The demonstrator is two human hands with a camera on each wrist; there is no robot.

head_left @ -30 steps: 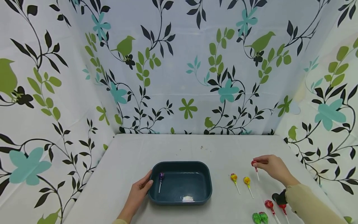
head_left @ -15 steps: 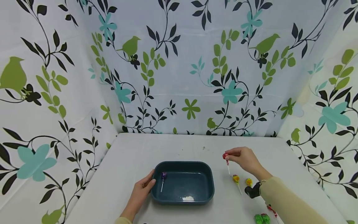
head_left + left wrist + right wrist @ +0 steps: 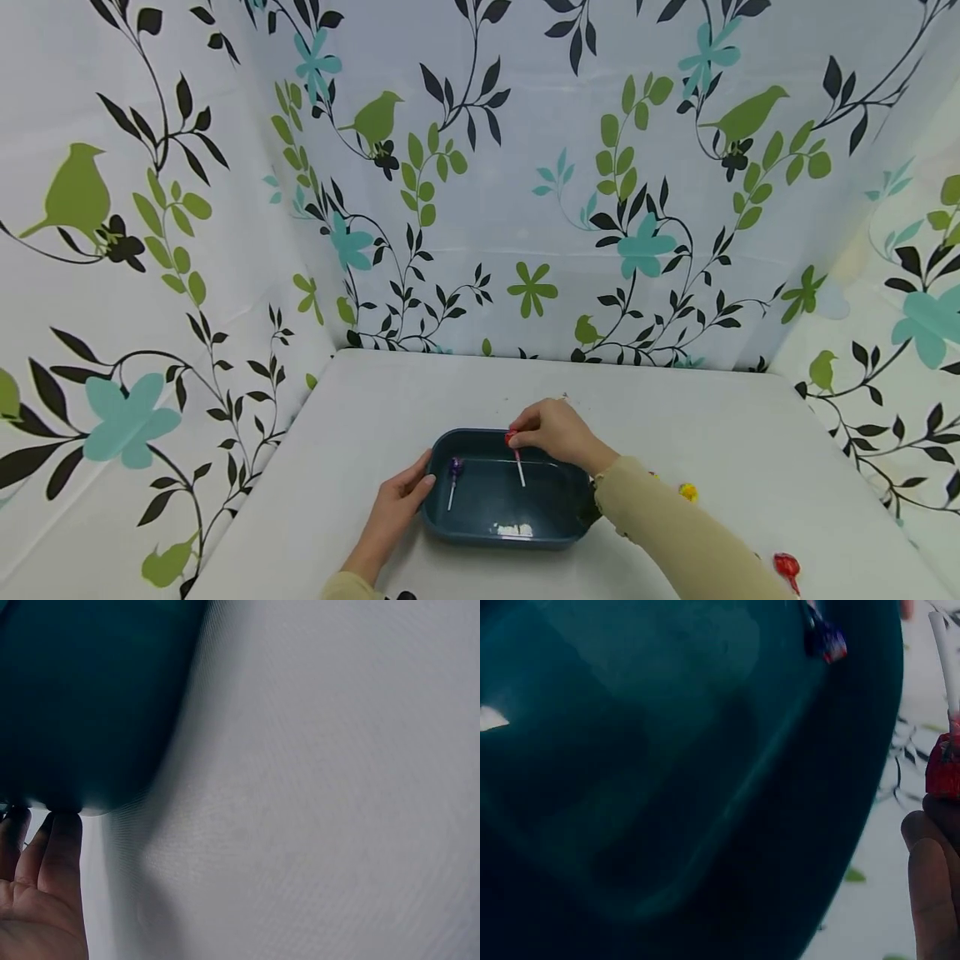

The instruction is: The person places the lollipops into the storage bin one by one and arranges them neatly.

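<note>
A dark teal tray (image 3: 517,540) stands on the white table, a purple-wrapped lollipop (image 3: 457,467) lying inside near its left end. My left hand (image 3: 393,508) grips that end, thumb at the rim; in the left wrist view its fingertips (image 3: 64,825) touch the outer wall. Over the back part of the tray, my right hand (image 3: 555,433) pinches a red lollipop (image 3: 519,467) by its wrapped head, the white stick pointing down in the head view. The right wrist view shows this red head (image 3: 943,769) at the fingertips, beyond the tray's rim.
Right of the tray, a yellow lollipop (image 3: 688,492) lies beside the right sleeve (image 3: 660,517), which hides part of the table. Another red lollipop (image 3: 787,565) lies nearer the front right. A leaf-patterned curtain (image 3: 465,308) rises behind the table (image 3: 420,387).
My right hand has carried the red lollipop leftward from the table's right side to above the tray. The left hand stays at the tray's left end. The head view has shifted slightly.
</note>
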